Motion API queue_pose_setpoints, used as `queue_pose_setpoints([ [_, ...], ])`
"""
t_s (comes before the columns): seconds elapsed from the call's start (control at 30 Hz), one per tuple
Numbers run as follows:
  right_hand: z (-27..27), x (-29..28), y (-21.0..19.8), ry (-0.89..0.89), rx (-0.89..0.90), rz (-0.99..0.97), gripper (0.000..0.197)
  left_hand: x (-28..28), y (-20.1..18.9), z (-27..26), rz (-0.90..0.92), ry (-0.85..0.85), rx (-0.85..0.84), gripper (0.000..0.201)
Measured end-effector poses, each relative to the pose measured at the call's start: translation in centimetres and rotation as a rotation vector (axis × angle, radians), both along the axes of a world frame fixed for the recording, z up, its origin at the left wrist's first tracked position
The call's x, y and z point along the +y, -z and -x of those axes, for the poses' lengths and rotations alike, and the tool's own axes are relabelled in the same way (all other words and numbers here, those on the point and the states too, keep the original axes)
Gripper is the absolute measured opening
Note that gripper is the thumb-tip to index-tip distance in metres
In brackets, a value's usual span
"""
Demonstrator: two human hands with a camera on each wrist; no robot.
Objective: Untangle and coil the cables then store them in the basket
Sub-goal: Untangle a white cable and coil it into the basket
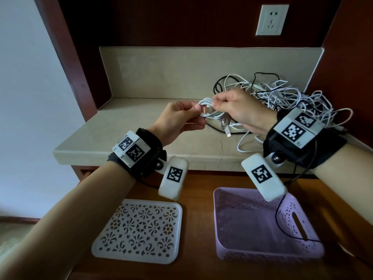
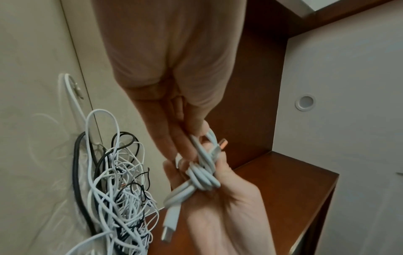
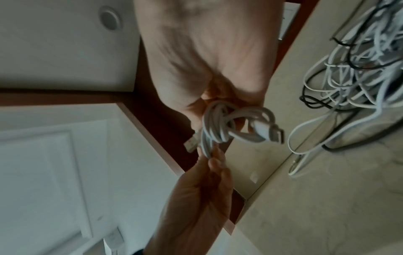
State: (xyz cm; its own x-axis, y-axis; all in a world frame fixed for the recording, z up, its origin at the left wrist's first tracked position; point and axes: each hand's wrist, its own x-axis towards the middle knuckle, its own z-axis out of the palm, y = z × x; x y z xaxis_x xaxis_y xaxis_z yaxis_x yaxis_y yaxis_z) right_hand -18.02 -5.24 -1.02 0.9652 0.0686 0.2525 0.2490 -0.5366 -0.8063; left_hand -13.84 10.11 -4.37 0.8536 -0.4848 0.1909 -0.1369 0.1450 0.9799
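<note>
A smooth stone shelf (image 1: 125, 134) carries a loose tangle of thin white and black cables (image 1: 282, 98) at its right, the perforated lilac basket (image 1: 298, 219) sits below, and above the shelf's bare middle the left hand (image 1: 177, 120) and right hand (image 1: 242, 112) pinch a tightly wound white cable (image 1: 210, 114).

No readable text or numbers anywhere (only black-and-white square code markers (image 1: 133, 149) on the wrist units)
</note>
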Motion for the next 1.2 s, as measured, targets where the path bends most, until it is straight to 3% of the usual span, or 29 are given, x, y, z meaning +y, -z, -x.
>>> queue_pose_setpoints([
  [0.1,-0.1,0.2,0.4,-0.04,0.057,-0.252,0.02,0.2,-0.5,-0.2,0.009,-0.026,0.046,0.02],
  [0.2,-0.5,0.4,0.3,-0.009,0.079,-0.315,0.008,0.1,-0.5,-0.2,0.07,-0.081,0.085,0.019],
  [0.27,-0.8,0.4,0.1,0.019,0.078,-0.364,0.017,-0.3,-0.4,-0.1,0.093,-0.186,0.046,0.017],
  [0.37,-1.2,0.2,0.2,0.08,0.021,-0.301,0.028,-0.6,-0.3,-0.1,0.04,-0.318,-0.139,0.019],
  [0.5,-1.6,-0.2,0.2,0.131,-0.068,-0.223,0.019,-0.7,-0.2,0.1,-0.051,-0.332,-0.315,0.026],
  [0.7,-1.0,0.4,-0.4,0.065,-0.003,-0.318,0.014,-0.8,-0.1,-0.3,-0.052,-0.336,-0.256,0.026],
  [0.83,-1.6,-0.2,0.0,0.177,-0.082,-0.199,0.009,-1.5,-0.1,0.7,-0.168,-0.327,-0.366,0.015],
  [0.93,-1.4,-0.6,0.1,0.155,-0.103,-0.197,0.014,-1.7,-0.3,1.0,-0.201,-0.262,-0.285,0.009],
  [1.07,-0.9,-0.5,-0.1,0.103,-0.062,-0.261,0.012,-1.9,-1.0,0.1,-0.078,-0.25,-0.079,0.014],
  [1.2,-0.9,-0.7,0.1,0.149,-0.08,-0.309,0.014,-2.1,-0.9,-0.4,-0.039,-0.154,-0.048,0.012],
])
